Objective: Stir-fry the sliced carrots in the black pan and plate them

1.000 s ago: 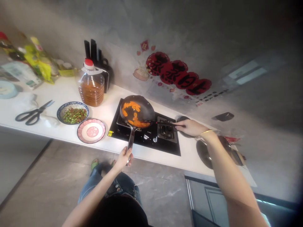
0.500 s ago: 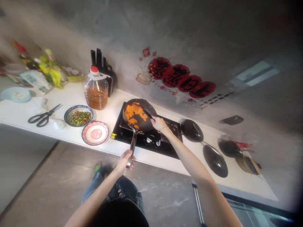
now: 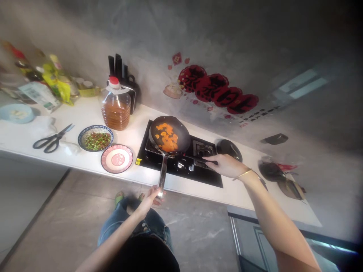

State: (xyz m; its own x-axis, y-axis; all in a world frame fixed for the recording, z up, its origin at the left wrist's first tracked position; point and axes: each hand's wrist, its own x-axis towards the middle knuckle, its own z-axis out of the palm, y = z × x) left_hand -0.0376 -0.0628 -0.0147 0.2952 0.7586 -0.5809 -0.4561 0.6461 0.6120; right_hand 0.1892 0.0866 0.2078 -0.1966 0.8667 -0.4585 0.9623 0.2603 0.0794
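Observation:
My left hand [image 3: 151, 197] is closed round the end of the long metal handle of a dark frying pan [image 3: 183, 136]. The pan stands over the left burner of a black gas hob [image 3: 208, 176]. Flat orange pieces of food [image 3: 168, 138] lie in it, bunched toward the near side. To the right of the pan, my right hand [image 3: 224, 165] grips a black spatula [image 3: 195, 158] by its handle, low over the hob and pointing left. The spatula's tip is close to the pan's near right rim; whether they touch, I cannot tell.
Left of the hob are a pink plate [image 3: 117, 158], a patterned bowl of chopped greens [image 3: 98, 141], an oil jug [image 3: 115, 111] and black scissors [image 3: 53, 140]. A knife block [image 3: 132, 90] stands behind the jug. Dark pan lids [image 3: 229, 148] lie right of the hob.
My right hand has drawn the spatula out of the pan, to the right and toward me. The orange pieces have shifted to the pan's near side. My left hand still holds the handle.

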